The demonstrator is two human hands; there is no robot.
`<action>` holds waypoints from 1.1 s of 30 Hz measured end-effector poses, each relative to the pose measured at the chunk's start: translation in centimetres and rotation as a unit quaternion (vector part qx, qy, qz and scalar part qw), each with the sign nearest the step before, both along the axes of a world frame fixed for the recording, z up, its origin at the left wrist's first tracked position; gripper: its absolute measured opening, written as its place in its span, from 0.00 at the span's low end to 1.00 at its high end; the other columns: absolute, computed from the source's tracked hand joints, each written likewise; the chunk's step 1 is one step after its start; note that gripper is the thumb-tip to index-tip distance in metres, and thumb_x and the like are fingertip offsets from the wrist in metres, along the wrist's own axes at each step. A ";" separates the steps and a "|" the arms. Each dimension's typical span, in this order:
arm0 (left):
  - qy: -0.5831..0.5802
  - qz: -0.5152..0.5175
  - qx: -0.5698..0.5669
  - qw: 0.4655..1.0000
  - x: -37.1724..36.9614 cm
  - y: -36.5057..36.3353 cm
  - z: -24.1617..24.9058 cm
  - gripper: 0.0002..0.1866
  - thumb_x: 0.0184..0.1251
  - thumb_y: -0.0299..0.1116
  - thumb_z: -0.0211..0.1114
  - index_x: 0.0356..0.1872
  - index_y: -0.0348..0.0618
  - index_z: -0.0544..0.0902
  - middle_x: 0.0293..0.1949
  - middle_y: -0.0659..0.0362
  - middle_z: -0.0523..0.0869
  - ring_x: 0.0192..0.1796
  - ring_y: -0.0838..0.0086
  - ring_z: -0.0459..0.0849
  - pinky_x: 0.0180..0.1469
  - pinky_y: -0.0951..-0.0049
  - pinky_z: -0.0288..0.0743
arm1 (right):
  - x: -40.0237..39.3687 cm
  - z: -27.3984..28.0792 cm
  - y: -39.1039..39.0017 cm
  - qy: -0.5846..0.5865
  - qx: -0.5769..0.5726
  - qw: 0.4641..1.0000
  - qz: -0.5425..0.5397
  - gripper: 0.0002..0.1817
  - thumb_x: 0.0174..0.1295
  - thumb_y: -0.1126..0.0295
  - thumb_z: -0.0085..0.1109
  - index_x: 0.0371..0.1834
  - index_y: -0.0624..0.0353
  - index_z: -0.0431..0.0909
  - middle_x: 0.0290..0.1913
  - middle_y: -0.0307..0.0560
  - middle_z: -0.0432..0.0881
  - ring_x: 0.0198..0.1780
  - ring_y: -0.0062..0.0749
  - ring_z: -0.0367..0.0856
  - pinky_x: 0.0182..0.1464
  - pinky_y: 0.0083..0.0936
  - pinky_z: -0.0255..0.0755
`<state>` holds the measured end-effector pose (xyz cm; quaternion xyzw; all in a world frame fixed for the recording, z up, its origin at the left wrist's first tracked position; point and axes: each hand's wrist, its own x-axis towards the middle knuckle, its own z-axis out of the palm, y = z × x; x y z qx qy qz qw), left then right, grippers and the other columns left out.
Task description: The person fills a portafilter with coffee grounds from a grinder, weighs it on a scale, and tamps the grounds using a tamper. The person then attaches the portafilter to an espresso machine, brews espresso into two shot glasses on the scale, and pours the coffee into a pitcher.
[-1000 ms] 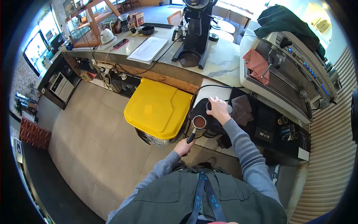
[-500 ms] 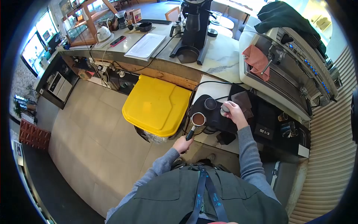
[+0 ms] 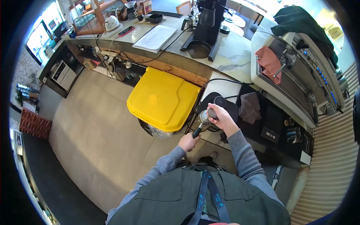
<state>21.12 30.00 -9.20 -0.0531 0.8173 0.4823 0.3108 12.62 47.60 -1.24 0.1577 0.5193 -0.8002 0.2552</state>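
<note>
My left hand [image 3: 188, 142] is wrapped round the black handle of a portafilter [image 3: 197, 131], whose metal basket points away from me at the counter's edge. In my right hand [image 3: 222, 119] is a grey, round-topped tamper [image 3: 212, 113], held over the basket. The tamper and my fingers hide most of the basket, so the coffee inside does not show. Just beyond my right hand, a dark round cup [image 3: 219, 101] stands on a black mat [image 3: 231, 110].
Right of the mat lie a grey-brown cloth [image 3: 249, 107] and a scale [image 3: 270, 134] with a lit display. The espresso machine [image 3: 300, 71] stands behind them. A yellow-lidded bin [image 3: 163, 99] is left of the counter. A black grinder [image 3: 207, 32] stands on the marble counter [image 3: 234, 62].
My right hand has moved left with the tamper, from above the mat to the portafilter basket. Ground coffee that showed in the basket is now covered. The view has shifted slightly.
</note>
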 end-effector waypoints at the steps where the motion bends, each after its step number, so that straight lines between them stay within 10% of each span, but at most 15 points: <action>1: 0.002 0.004 0.010 1.000 0.0 0.1 -0.1 0.22 0.66 0.52 0.58 0.30 0.40 0.78 0.17 0.58 0.80 0.16 0.69 0.81 0.21 0.68 0.75 | -0.1 -0.1 0.0 -0.002 0.004 1.000 -0.004 0.14 0.67 0.58 0.55 0.30 0.56 0.73 0.24 0.42 0.76 0.16 0.24 0.69 0.13 0.16 0.58; 13: 0.060 0.011 -0.052 0.997 0.5 0.5 -1.4 0.23 0.63 0.52 0.57 0.38 0.39 0.82 0.33 0.41 0.85 0.39 0.44 0.84 0.42 0.50 0.77 | 0.4 -0.8 -1.8 0.053 0.130 0.989 -0.044 0.16 0.66 0.56 0.56 0.31 0.59 0.74 0.18 0.41 0.76 0.11 0.26 0.74 0.08 0.17 0.60; 33: 0.085 -0.019 -0.126 0.988 -0.2 0.0 0.3 0.19 0.63 0.49 0.58 0.38 0.42 0.81 0.31 0.44 0.85 0.35 0.48 0.85 0.40 0.50 0.78 | 0.5 -1.6 -3.2 0.101 0.186 0.967 -0.144 0.16 0.67 0.62 0.56 0.31 0.67 0.77 0.17 0.39 0.74 0.07 0.18 0.62 0.07 0.19 0.51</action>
